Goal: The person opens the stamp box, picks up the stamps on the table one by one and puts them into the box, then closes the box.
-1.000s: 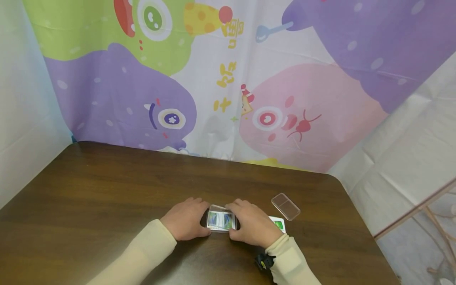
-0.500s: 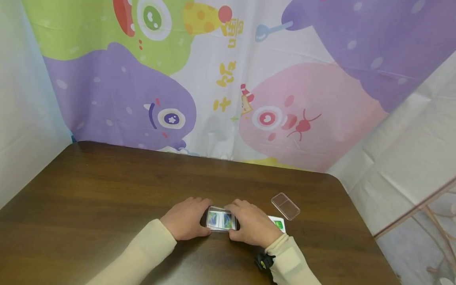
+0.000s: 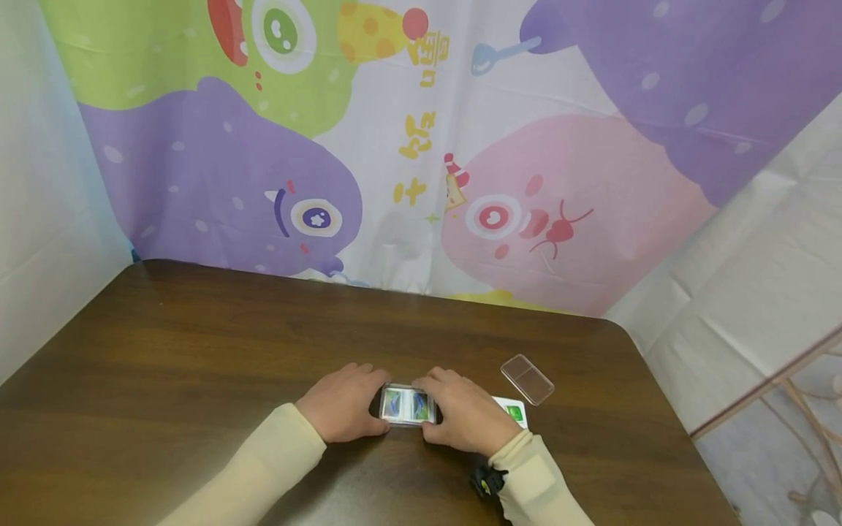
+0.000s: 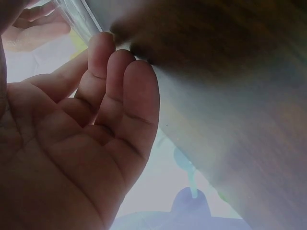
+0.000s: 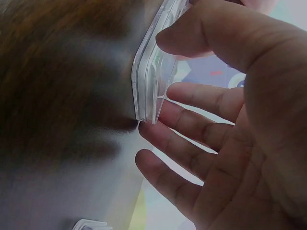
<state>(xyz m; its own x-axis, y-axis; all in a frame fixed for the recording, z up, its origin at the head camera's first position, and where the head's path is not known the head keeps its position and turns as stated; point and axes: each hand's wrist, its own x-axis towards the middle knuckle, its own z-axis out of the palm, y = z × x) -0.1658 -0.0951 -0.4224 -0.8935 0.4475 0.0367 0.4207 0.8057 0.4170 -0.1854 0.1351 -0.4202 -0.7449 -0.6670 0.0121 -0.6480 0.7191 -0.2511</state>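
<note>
A small clear plastic card case (image 3: 408, 406) lies on the dark wooden table, with picture cards showing through its top. My left hand (image 3: 346, 405) grips its left end, thumb at the near edge and fingers at the far edge. At the other end, my right hand (image 3: 468, 410) holds it in the same way. The right wrist view shows stacked clear edges of the case (image 5: 152, 72), with the thumb (image 5: 180, 43) against it and fingertips near its corner. In the left wrist view, fingertips (image 4: 101, 48) meet the case's edge, most of which is hidden.
Another clear plastic piece (image 3: 528, 380), rectangular with a line across it, lies beyond my right hand. White cards with a green picture (image 3: 514, 413) sit partly hidden behind my right wrist. A cartoon-printed curtain (image 3: 408, 241) hangs along the table's far edge.
The case's clear top layer, askew over the cards a second ago, now sits squared with the rest of the case. Both hands have stayed in nearly the same place.
</note>
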